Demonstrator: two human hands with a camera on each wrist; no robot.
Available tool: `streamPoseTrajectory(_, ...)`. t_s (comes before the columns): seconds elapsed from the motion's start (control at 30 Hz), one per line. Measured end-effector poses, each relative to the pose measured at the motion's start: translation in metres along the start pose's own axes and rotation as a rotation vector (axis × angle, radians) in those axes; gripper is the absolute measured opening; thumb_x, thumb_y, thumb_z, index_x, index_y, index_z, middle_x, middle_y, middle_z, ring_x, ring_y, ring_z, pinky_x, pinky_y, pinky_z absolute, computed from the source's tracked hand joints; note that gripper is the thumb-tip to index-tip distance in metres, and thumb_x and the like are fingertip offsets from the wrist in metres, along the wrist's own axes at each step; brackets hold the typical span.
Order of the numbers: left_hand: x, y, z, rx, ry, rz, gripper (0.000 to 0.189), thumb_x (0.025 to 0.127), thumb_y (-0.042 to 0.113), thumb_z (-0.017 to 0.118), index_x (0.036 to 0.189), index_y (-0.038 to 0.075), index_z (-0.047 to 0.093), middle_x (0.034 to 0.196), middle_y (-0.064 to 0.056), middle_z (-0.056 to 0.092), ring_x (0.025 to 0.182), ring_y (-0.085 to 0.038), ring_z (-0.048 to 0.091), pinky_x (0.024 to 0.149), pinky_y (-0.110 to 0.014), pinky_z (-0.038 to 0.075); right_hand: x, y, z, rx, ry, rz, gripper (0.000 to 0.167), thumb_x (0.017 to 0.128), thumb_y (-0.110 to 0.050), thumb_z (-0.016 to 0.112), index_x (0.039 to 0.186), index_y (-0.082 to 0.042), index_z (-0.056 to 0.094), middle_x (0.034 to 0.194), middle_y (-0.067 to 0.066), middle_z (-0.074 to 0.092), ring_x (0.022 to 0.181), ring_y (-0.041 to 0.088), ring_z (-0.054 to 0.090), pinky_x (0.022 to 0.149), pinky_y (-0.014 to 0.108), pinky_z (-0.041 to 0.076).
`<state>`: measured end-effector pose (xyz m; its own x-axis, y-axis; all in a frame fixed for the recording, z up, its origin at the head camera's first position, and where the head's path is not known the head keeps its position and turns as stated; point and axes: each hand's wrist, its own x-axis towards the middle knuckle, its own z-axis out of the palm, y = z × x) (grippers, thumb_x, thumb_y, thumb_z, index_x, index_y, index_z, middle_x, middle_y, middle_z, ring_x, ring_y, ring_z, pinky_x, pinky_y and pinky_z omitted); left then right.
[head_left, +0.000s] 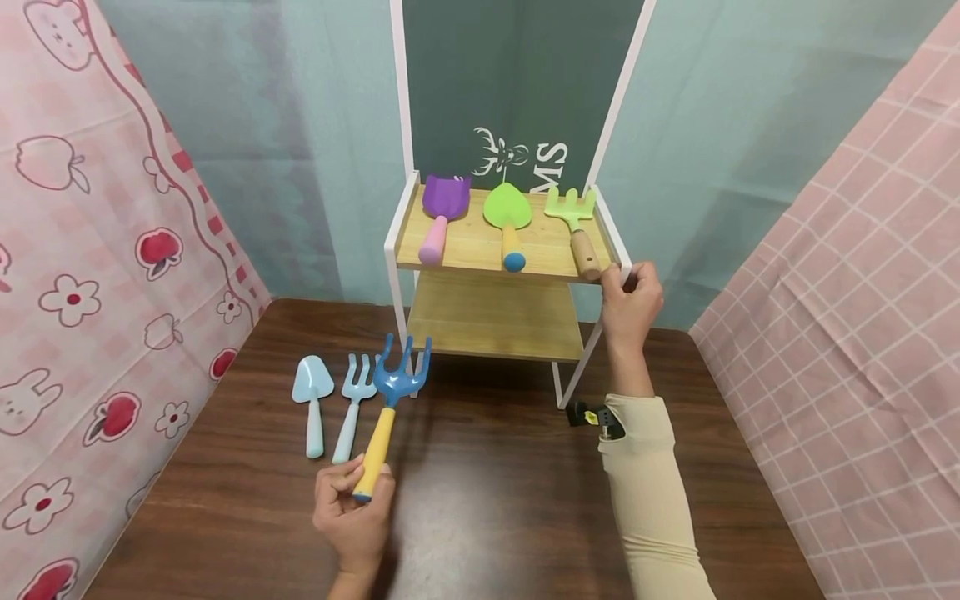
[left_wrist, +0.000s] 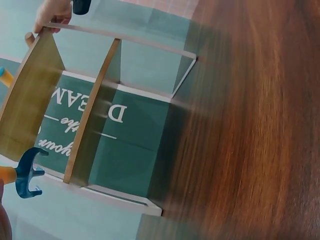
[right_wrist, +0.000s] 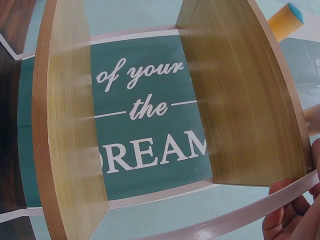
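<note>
My left hand (head_left: 351, 517) holds a toy hand fork with blue tines (head_left: 397, 382) and a yellow handle, raised with the tines pointing away. In the left wrist view the blue fork head (left_wrist: 29, 172) shows at the left edge. At the front right corner of a two-tier shelf (head_left: 491, 312), my right hand (head_left: 632, 304) grips the white frame; its curled fingers (right_wrist: 285, 212) show in the right wrist view. On the top tier lie a purple shovel (head_left: 446, 198) with a pink handle, a green leaf-shaped trowel (head_left: 507, 207) and a light green rake (head_left: 573, 208) with a wooden handle.
A pale blue trowel (head_left: 312, 382) and a pale blue fork (head_left: 352, 408) lie on the brown table (head_left: 495, 500), left of the held fork. A dark green banner (head_left: 517, 75) hangs behind the shelf. Pink patterned cloths (head_left: 82, 333) stand at both sides.
</note>
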<state>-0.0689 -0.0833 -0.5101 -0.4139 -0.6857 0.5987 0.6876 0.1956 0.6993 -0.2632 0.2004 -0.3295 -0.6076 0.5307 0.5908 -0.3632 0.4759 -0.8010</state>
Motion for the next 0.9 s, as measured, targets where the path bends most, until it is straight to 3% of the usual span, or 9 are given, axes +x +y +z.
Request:
streamPoseTrajectory(0.17, 0.009, 0.028, 0.018, 0.044, -0.012, -0.002, 0.018, 0.057, -0.023, 0.062, 0.068, -0.014, 0.051, 0.08, -0.024, 0.053, 0.082, -0.025, 0.06, 0.068, -0.02, 0.051, 0.0, -0.001, 0.0, 0.0, 0.0, 0.004, 0.019, 0.077, -0.012, 0.058, 0.065, -0.008, 0.044, 0.059, -0.002, 0.043, 0.057, 0.012, 0.04, 0.053, 0.023, 0.03)
streamPoseTrajectory(0.43, 0.01, 0.035, 0.027, 0.046, -0.044, -0.015, 0.022, 0.055, -0.028, 0.061, 0.066, -0.016, 0.046, 0.078, -0.026, 0.051, 0.083, -0.022, 0.061, 0.069, -0.02, 0.051, -0.001, 0.0, 0.0, 0.019, 0.001, 0.006, 0.02, 0.077, -0.013, 0.058, 0.064, -0.008, 0.043, 0.058, -0.003, 0.042, 0.056, 0.012, 0.04, 0.053, 0.023, 0.03)
streamPoseTrajectory(0.67, 0.016, 0.063, 0.04, 0.054, -0.076, -0.015, 0.02, 0.056, -0.029, 0.058, 0.065, -0.017, 0.044, 0.075, -0.029, 0.047, 0.081, -0.021, 0.061, 0.069, -0.019, 0.051, -0.002, 0.002, 0.0, 0.016, 0.0, 0.005, 0.02, 0.077, -0.013, 0.059, 0.065, -0.009, 0.044, 0.058, -0.002, 0.043, 0.057, 0.012, 0.04, 0.054, 0.023, 0.03)
streamPoseTrajectory(0.9, 0.016, 0.059, 0.046, 0.012, -0.095, -0.022, 0.02, 0.058, -0.029, 0.057, 0.065, -0.016, 0.044, 0.076, -0.03, 0.046, 0.082, -0.024, 0.06, 0.069, -0.02, 0.051, -0.001, 0.001, 0.0, 0.021, 0.005, 0.002, 0.02, 0.077, -0.013, 0.059, 0.064, -0.01, 0.044, 0.058, -0.002, 0.043, 0.057, 0.011, 0.04, 0.053, 0.023, 0.03)
